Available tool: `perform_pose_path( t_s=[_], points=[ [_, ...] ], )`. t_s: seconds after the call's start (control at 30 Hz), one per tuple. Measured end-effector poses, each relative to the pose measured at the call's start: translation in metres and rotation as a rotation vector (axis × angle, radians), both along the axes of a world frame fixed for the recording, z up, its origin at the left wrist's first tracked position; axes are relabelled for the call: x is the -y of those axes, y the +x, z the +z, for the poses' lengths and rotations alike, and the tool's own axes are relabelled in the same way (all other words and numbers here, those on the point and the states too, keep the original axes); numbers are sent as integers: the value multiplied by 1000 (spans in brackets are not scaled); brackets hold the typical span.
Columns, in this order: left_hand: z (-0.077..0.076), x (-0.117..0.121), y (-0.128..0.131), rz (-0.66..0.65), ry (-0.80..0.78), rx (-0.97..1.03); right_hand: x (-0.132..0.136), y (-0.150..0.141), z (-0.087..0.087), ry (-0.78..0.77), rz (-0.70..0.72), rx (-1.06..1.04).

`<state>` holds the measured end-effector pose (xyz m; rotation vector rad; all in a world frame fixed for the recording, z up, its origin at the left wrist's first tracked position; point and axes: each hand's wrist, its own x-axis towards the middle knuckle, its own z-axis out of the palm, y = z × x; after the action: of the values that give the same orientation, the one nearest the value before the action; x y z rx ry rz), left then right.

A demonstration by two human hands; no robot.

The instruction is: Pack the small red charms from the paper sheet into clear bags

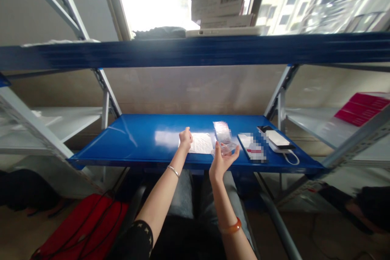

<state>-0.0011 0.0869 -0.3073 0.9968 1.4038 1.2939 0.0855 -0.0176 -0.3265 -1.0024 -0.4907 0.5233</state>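
My left hand (185,138) is closed at the left edge of a crinkled white sheet (201,143), which could be cloth or soft paper. What its fingers hold, if anything, is hidden. Just right of the sheet, my right hand (223,162) holds a thin clear plastic piece (228,147), with thumb and fingers apart around it. Beyond this hand lies a stack of small clear packets (222,131) with reddish print along the top. The exact shape of the plastic piece is too blurred to tell.
The blue shelf tabletop (134,138) carries a partly pixelated phone-like item (251,147) and, further right, a phone with a white power bank (276,139) and looped cable. A blue beam (195,52) crosses above. Pink boxes (362,108) sit on the right shelf.
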Motion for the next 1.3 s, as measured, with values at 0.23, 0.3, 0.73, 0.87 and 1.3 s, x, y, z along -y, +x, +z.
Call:
perform_pose_path(
  t_s=[0.23, 0.3, 0.73, 0.87, 1.3],
  points=[
    [-24, -14, 4, -72, 156, -651, -6, 3, -10, -18, 1, 14],
    [-30, -13, 6, -141, 173, -795, -7, 3, -12, -5, -8, 23],
    [-44, -17, 6, -281, 317, -1225, -6, -3, -11, -32, 39, -35],
    [-47, -18, 5, -253, 359, -1272, -6, -4, -11, -27, 42, -37],
    [-52, -21, 5, -189, 429, -1309, -9, -3, -15, -32, 29, -6]
  ],
)
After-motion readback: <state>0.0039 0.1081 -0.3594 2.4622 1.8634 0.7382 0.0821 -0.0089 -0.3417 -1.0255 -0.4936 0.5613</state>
